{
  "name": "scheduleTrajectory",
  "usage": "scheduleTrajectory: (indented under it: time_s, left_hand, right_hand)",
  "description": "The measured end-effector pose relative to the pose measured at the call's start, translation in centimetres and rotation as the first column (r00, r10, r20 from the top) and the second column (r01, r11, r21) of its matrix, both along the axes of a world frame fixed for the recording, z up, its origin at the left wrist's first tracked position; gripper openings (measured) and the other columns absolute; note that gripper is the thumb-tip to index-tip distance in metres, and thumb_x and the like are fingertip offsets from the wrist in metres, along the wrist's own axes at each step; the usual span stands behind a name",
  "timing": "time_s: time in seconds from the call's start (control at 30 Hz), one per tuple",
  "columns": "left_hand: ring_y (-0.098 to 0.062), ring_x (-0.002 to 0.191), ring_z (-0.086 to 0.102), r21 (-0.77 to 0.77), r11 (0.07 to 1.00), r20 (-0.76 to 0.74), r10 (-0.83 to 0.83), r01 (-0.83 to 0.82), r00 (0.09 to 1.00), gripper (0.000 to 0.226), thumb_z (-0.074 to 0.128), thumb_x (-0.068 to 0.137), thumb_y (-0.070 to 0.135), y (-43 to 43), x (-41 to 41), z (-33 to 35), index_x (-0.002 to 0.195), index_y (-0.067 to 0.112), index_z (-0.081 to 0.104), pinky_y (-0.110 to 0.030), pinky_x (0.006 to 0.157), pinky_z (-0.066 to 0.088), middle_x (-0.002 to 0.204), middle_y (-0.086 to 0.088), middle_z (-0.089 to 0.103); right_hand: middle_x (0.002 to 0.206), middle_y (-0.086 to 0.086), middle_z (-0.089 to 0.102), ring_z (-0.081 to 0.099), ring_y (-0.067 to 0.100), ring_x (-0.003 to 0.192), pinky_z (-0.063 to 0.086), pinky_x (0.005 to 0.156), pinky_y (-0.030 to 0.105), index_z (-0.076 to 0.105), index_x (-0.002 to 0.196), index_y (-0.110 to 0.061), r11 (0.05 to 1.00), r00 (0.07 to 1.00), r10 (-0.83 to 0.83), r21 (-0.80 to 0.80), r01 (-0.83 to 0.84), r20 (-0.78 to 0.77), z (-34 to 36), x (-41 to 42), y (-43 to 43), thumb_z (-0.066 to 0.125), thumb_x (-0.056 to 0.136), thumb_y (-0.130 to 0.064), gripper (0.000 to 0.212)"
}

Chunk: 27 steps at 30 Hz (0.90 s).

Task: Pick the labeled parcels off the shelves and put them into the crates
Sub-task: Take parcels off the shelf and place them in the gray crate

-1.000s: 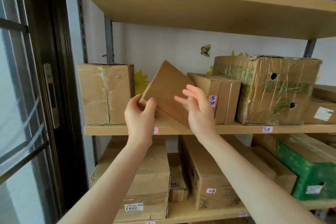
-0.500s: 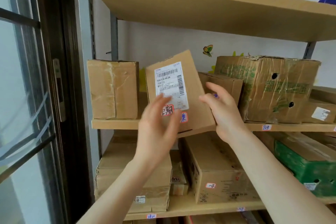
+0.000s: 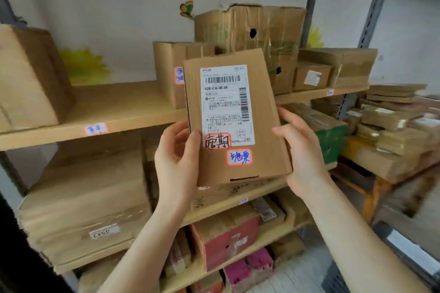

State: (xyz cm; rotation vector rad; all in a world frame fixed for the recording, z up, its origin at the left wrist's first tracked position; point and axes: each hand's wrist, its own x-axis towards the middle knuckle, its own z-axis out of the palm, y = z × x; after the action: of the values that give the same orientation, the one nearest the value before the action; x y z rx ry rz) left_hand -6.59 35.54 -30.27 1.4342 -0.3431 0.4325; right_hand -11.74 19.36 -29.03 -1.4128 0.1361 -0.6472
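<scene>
Grips labeled parcel (image 3: 235, 116) by its lower side edges, left hand (image 3: 177, 159) and right hand (image 3: 302, 154) equally close; holds it upright, long axis vertical, just in front of the shelf (image 3: 119, 112), off its boards.

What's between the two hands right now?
Head view: the flat labeled parcel, upright with its label facing the camera; left hand grips its left edge, right hand its right edge.

Count: 1 parcel (image 3: 262, 107) bearing 1 printed label (image 3: 226, 104) and 2 handwritten stickers (image 3: 238, 156). 2 hands hold it: left hand (image 3: 176, 157), right hand (image 3: 302, 150). Middle shelf (image 3: 119, 112): 5 cartons (image 3: 250, 28).
</scene>
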Motion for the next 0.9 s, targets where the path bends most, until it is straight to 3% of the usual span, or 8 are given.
scheduleTrajectory:
  time_s: [0.17,0.33,0.43,0.57,0.7,0.77,0.83,0.9]
  left_hand:
    - [-0.002,0.084,0.06,0.063,0.971,-0.086,-0.226,0.231,0.97,0.019,0.054,0.091,0.013,-12.5,-4.0,-3.1,0.105,0.026,0.058,-0.014,0.073,0.046,0.091,0.013,0.064]
    - [-0.005,0.084,0.061,0.08,0.829,-0.238,-0.523,0.553,0.819,0.027,0.054,0.092,0.015,-27.8,-11.4,-7.6,0.109,0.036,0.055,-0.022,0.078,0.048,0.093,0.006,0.067]
    - [0.001,0.077,0.061,0.088,0.696,-0.355,-0.647,0.713,0.675,0.029,0.055,0.092,0.018,-36.0,-15.7,-10.6,0.114,0.036,0.052,-0.008,0.063,0.048,0.09,0.008,0.066]
    - [-0.013,0.086,0.063,0.037,0.501,-0.571,-0.7,0.865,0.43,0.023,0.057,0.091,0.021,-45.3,-20.9,-14.9,0.113,0.024,0.058,-0.025,0.071,0.052,0.097,0.0,0.067]
    - [-0.02,0.098,0.065,-0.082,0.253,-0.759,-0.642,0.964,0.103,0.031,0.057,0.09,0.02,-53.3,-24.7,-20.4,0.119,0.006,0.057,-0.033,0.082,0.054,0.109,-0.009,0.068]
    - [-0.017,0.094,0.067,-0.177,0.13,-0.806,-0.588,0.976,-0.068,0.03,0.056,0.09,0.014,-57.1,-26.1,-23.1,0.117,0.001,0.058,-0.025,0.078,0.056,0.107,-0.01,0.07]
    - [-0.014,0.09,0.067,-0.243,0.069,-0.839,-0.515,0.968,-0.174,0.027,0.056,0.09,0.011,-60.8,-27.3,-25.7,0.116,0.003,0.058,-0.022,0.074,0.054,0.104,-0.006,0.071]
    - [-0.019,0.092,0.066,-0.283,0.063,-0.874,-0.427,0.957,-0.231,0.027,0.057,0.09,0.014,-64.8,-27.8,-28.5,0.117,0.009,0.056,-0.028,0.074,0.052,0.104,-0.006,0.069]
  right_hand:
    - [0.11,0.005,0.066,0.062,0.021,0.097,0.049,0.073,0.035,0.063,0.111,-0.03,0.964,0.976,-0.205,0.157,0.215,-0.077,-3.6,-7.1,-11.1,0.048,0.086,-0.01,0.035]
    - [0.092,-0.01,0.069,0.062,0.016,0.09,0.049,0.077,0.037,0.065,0.098,-0.032,0.865,0.891,-0.419,0.221,0.451,-0.177,-7.7,-17.3,-24.6,0.048,0.086,-0.007,0.033]
    - [0.104,0.001,0.067,0.063,0.019,0.093,0.05,0.079,0.037,0.064,0.107,-0.025,0.78,0.812,-0.52,0.239,0.578,-0.265,-10.5,-23.4,-31.4,0.048,0.087,-0.007,0.03]
    - [0.088,-0.006,0.069,0.063,0.01,0.077,0.051,0.063,0.025,0.064,0.098,-0.027,0.623,0.681,-0.628,0.28,0.73,-0.377,-14.6,-30.7,-38.7,0.048,0.089,-0.009,0.026]
    - [0.09,-0.003,0.071,0.065,0.012,0.074,0.05,0.057,0.023,0.065,0.102,-0.027,0.483,0.561,-0.677,0.288,0.827,-0.476,-19.3,-36.1,-44.9,0.047,0.086,-0.008,0.03]
    - [0.091,-0.002,0.071,0.065,0.012,0.072,0.049,0.053,0.022,0.066,0.101,-0.026,0.414,0.5,-0.691,0.281,0.866,-0.522,-21.9,-38.1,-48.1,0.047,0.086,-0.008,0.03]
    - [0.096,0.0,0.07,0.064,0.014,0.075,0.049,0.057,0.026,0.065,0.097,-0.028,0.355,0.442,-0.687,0.264,0.897,-0.576,-24.8,-39.5,-51.6,0.049,0.087,-0.01,0.026]
    - [0.105,0.005,0.067,0.064,0.02,0.083,0.049,0.062,0.03,0.063,0.102,-0.028,0.316,0.412,-0.657,0.265,0.911,-0.631,-28.2,-40.2,-55.2,0.049,0.089,-0.011,0.026]
